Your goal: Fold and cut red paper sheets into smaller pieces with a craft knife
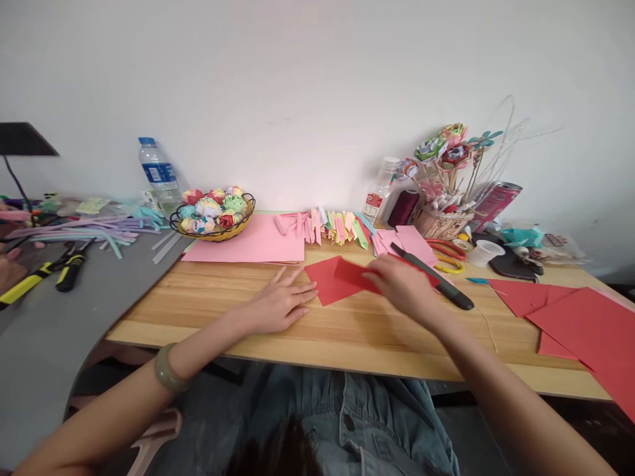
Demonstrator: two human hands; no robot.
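Observation:
A red sheet of paper lies on the wooden table in front of me, its right part lifted or folded. My left hand lies flat on the wood with fingers spread, the fingertips at the paper's left edge. Closed on the right part of the paper is my right hand, thumb and fingers pinching it; the hand hides some of the sheet. Just behind and beside that hand rests a long dark tool, perhaps a knife, partly covered.
At the back stand a basket of paper flowers, pink sheets, folded paper strips and a flower pot. Red sheets lie right. Pliers and another person's hand are at left.

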